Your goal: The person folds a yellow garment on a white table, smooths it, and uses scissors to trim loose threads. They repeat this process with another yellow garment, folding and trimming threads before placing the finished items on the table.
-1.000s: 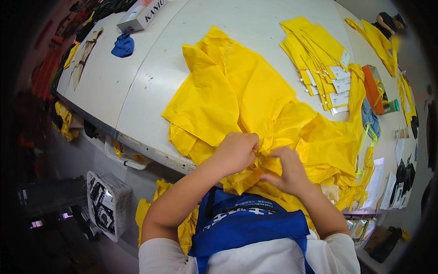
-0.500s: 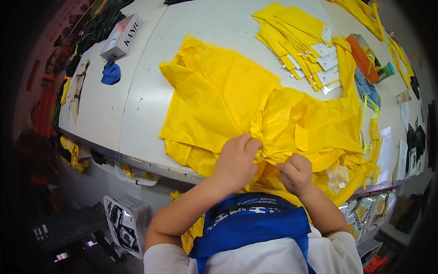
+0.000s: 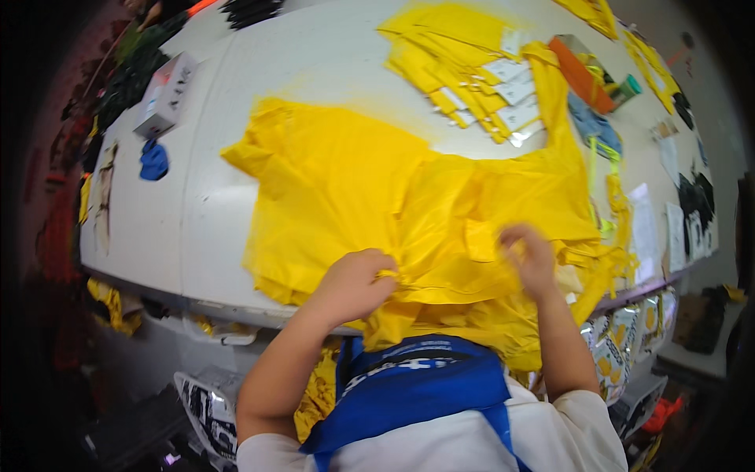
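A large yellow garment (image 3: 338, 189) of thin, smooth fabric lies spread and creased across the white table, its near edge hanging over the front. My left hand (image 3: 355, 287) is closed on a pinched fold near that edge; a bit of yellow cloth pokes out by the fingertips. Farther right, my right hand (image 3: 528, 256) hovers by a small flap on the garment. It is blurred, with thumb and finger seemingly apart and nothing visible between them.
Folded yellow pieces with white labels (image 3: 456, 63) lie fanned beyond the garment. Back right are an orange-sided box (image 3: 580, 75) and a crumpled blue-grey cloth (image 3: 594, 126). A white box (image 3: 163, 98) and a blue cloth bundle (image 3: 154, 160) sit at left.
My right hand has let go of the garment's seam and lifted away to the upper right. My left hand has shifted left and down with the cloth. The whole view has shifted slightly.
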{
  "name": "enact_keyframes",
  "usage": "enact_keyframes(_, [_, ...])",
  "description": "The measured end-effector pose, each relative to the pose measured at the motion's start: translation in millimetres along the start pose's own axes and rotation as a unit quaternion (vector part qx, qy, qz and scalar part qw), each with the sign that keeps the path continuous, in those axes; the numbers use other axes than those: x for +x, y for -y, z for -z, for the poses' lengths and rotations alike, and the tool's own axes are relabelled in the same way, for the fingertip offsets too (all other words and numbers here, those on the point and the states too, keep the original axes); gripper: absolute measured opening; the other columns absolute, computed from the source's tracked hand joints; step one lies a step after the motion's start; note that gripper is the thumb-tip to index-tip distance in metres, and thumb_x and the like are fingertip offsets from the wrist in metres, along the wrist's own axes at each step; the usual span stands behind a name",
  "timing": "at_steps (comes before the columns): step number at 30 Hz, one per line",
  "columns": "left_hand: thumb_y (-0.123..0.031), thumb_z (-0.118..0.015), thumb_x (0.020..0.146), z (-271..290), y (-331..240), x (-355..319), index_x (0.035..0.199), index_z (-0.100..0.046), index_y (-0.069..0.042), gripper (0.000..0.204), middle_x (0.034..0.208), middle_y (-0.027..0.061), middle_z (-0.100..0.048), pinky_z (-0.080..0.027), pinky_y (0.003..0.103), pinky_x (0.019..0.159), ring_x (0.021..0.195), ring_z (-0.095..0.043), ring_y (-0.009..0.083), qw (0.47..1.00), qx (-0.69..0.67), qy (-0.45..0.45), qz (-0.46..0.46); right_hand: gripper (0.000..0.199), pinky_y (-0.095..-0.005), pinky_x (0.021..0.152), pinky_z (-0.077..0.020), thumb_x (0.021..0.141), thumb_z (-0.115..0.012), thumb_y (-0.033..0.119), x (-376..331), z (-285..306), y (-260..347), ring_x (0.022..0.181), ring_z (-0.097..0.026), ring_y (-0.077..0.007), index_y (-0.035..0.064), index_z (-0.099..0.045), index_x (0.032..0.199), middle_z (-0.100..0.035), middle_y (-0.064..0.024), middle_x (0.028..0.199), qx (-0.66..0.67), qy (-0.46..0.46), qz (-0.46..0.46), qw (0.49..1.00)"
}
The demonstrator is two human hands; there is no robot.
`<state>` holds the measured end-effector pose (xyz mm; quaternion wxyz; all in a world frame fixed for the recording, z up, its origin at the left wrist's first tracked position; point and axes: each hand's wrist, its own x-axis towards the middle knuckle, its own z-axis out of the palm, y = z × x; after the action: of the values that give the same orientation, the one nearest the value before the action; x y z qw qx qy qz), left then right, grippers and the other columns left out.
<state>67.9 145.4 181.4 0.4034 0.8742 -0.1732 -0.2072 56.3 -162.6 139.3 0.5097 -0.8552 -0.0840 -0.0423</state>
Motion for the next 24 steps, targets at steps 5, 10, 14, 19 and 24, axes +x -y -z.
enact_keyframes(5, [-0.012, -0.053, 0.075, 2.2, -1.2, 4.5, 0.082, -0.064, 0.001, 0.018, 0.070, 0.0039, -0.057, -0.040, 0.025, 0.051, 0.055, -0.051, 0.0100, 0.979, -0.159, 0.042, 0.118, 0.035, -0.0376, 0.087, -0.0464, 0.082, -0.058, 0.008, -1.3, 194.3, -249.2, 0.097, -0.059, -0.0326, 0.0001, -0.057, 0.116, -0.060, -0.0204, 0.109, -0.364, -0.269, -0.185, 0.872])
enact_keyframes(10, [-0.011, -0.053, 0.073, 12.1, -5.1, 7.6, 0.077, -0.063, -0.001, 0.015, 0.056, -0.0024, -0.048, -0.034, 0.023, 0.048, 0.052, -0.043, 0.0060, 0.966, -0.194, 0.068, 0.158, 0.046, -0.0439, 0.086, -0.0459, 0.076, -0.063, 0.016, -27.3, 220.3, -325.1, 0.099, -0.058, -0.0381, 0.0026, -0.055, 0.119, -0.060, -0.0233, 0.110, -0.431, -0.151, -0.344, 0.821])
enact_keyframes(14, [-0.011, -0.053, 0.072, 11.7, -5.2, 6.7, 0.074, -0.062, -0.002, 0.013, 0.057, -0.0040, -0.047, -0.031, 0.022, 0.048, 0.052, -0.040, 0.0045, 0.947, -0.253, 0.076, 0.182, 0.036, -0.0388, 0.075, -0.0489, 0.073, -0.066, 0.015, -31.8, 240.8, -345.1, 0.083, -0.063, -0.0314, 0.0013, -0.060, 0.106, -0.066, -0.0180, 0.088, -0.385, -0.110, -0.348, 0.848])
enact_keyframes(19, [-0.010, -0.053, 0.072, 10.2, -13.8, -3.5, 0.073, -0.061, -0.002, 0.012, 0.057, -0.0043, -0.047, -0.030, 0.022, 0.048, 0.053, -0.039, 0.0039, 0.946, -0.266, 0.028, 0.183, 0.029, -0.0366, 0.074, -0.0488, 0.078, -0.065, 0.017, -29.9, 248.7, -329.9, 0.082, -0.063, -0.0295, 0.0010, -0.057, 0.101, -0.064, -0.0161, 0.089, -0.423, -0.170, -0.300, 0.838])
enact_keyframes(24, [-0.009, -0.053, 0.073, 8.0, -10.3, -2.2, 0.075, -0.061, 0.000, 0.012, 0.060, -0.0026, -0.048, -0.034, 0.022, 0.051, 0.057, -0.042, 0.0053, 0.950, -0.265, 0.021, 0.164, 0.031, -0.0331, 0.074, -0.0495, 0.087, -0.059, 0.023, -25.3, 268.5, -298.0, 0.082, -0.063, -0.0268, 0.0027, -0.050, 0.109, -0.063, -0.0132, 0.097, -0.258, -0.470, -0.184, 0.824])
